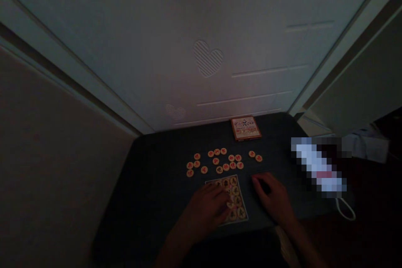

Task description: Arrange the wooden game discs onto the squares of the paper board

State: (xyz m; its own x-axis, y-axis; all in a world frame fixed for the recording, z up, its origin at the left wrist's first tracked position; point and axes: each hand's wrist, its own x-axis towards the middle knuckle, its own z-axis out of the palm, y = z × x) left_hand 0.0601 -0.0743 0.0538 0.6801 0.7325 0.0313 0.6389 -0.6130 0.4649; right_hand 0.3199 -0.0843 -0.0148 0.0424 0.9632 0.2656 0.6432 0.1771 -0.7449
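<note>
With left hand (pixel 207 206) bent over tray (pixel 245 208) of xiangqi pieces (pixel 240 212), right hand (pixel 274 197) curled farther off at tray's three o'clock; can't tell if gripping with either. Seeing loose xiangqi pieces (pixel 215 161) on table (pixel 147 176), twelve o'clock from left, ten from right.

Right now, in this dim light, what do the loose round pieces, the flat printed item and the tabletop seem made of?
Loose round pieces: probably wood or plastic, pale tan, with red or dark characters.
Flat printed item: perhaps cardboard or wood; pale printed face, reddish-brown edge.
Tabletop: possibly laminate; dark, matte-looking, no strong reflections.
</note>
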